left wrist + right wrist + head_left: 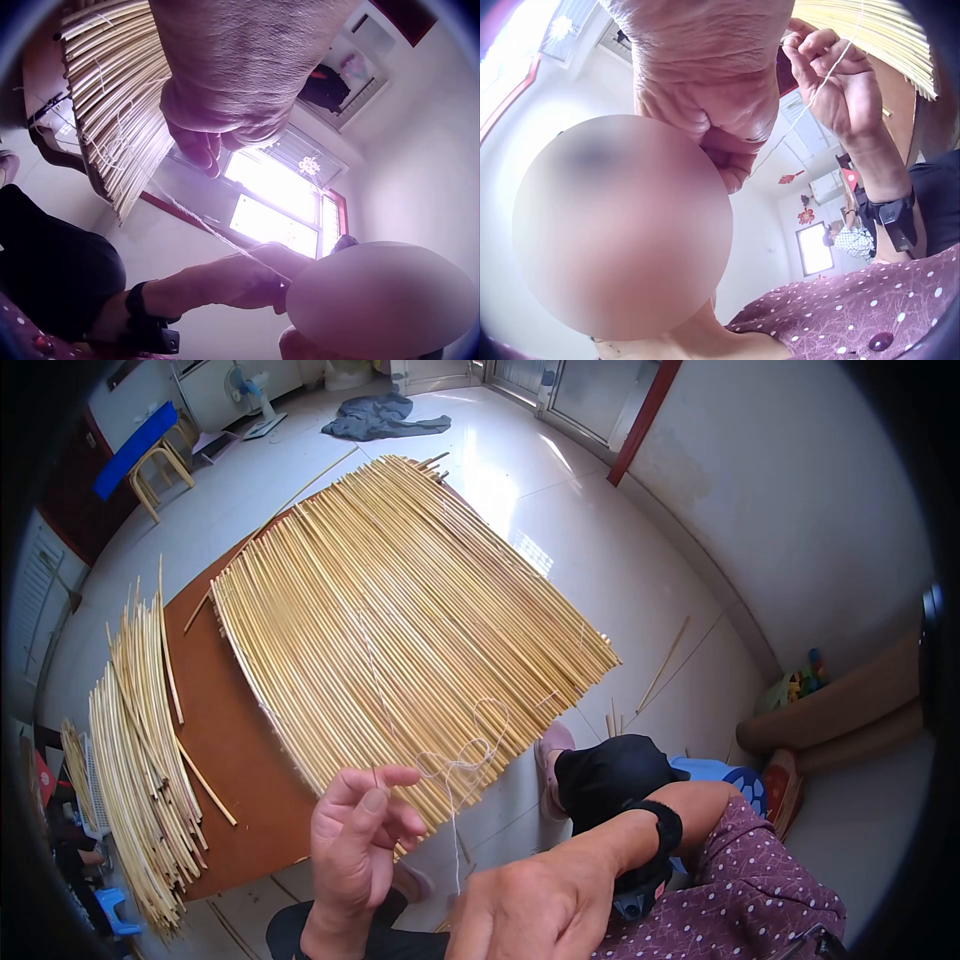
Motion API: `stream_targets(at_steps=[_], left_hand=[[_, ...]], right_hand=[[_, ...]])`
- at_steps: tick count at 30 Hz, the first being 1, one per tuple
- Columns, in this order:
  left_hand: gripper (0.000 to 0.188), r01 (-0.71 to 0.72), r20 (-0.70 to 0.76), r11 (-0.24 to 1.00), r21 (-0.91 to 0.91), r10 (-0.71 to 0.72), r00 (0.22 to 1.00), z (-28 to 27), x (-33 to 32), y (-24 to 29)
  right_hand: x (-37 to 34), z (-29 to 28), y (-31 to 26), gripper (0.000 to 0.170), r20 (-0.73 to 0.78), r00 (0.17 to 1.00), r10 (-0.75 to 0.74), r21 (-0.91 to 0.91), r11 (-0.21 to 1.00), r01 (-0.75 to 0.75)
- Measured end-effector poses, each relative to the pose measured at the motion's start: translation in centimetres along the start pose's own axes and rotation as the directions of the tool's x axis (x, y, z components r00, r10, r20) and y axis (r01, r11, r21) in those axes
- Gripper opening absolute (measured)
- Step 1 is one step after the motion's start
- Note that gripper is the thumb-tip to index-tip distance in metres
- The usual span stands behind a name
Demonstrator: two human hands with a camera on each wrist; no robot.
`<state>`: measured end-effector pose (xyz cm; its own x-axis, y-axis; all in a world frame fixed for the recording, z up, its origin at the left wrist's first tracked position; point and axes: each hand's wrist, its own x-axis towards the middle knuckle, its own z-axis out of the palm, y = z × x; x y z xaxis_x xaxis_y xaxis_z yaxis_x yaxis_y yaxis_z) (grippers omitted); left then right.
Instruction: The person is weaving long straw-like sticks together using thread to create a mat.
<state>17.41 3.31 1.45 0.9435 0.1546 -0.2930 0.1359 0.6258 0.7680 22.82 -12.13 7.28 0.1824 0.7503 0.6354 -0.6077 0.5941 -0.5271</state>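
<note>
A mat of straight, pale yellow stalks [400,580] lies on a brown table, bound with white thread. Over its near edge my left hand [350,845] is raised, thumb and forefinger pinching a thin, needle-like piece. White thread [455,845] hangs in loose loops over the mat's near corner and runs down to my right hand [535,910]. In the right wrist view the thread [799,116] passes in front of my left hand and ends at my right fingertips, which pinch it close to my face.
Loose stalks [150,760] lie piled along the left side of the brown table [235,740]. On the tiled floor beyond are a dark garment [385,417] and a fan [250,395]. A few stalks [662,663] lie on the floor at right, near the wall.
</note>
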Motion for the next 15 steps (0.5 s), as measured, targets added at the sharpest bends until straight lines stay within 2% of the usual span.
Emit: stream_targets(at_steps=[3, 6, 8, 15], left_hand=[[0.008, 0.003, 0.000, 1.000, -0.007, -0.003, 1.000, -0.17, -0.05, -0.02], [0.008, 0.001, -0.003, 1.000, -0.014, -0.001, 1.000, -0.32, -0.12, 0.01], [0.009, 0.003, -0.002, 1.000, -0.023, -0.003, 1.000, -0.47, -0.18, 0.07], [0.009, 0.003, -0.016, 1.000, -0.009, -0.003, 1.000, -0.58, -0.35, 0.17]], right_hand=[[0.01, -0.10, 0.08, 0.021, 0.009, 0.999, -0.047, -0.040, 0.998, 0.048], [-0.01, -0.38, -0.31, 0.020, 0.064, 0.998, 0.028, -0.101, 0.995, -0.021], [0.22, -0.32, -0.30, 0.021, 0.072, 0.996, -0.056, -0.157, 0.985, 0.067], [0.48, -0.24, -0.05, 0.023, 0.045, 0.996, -0.080, -0.131, 0.988, 0.085]])
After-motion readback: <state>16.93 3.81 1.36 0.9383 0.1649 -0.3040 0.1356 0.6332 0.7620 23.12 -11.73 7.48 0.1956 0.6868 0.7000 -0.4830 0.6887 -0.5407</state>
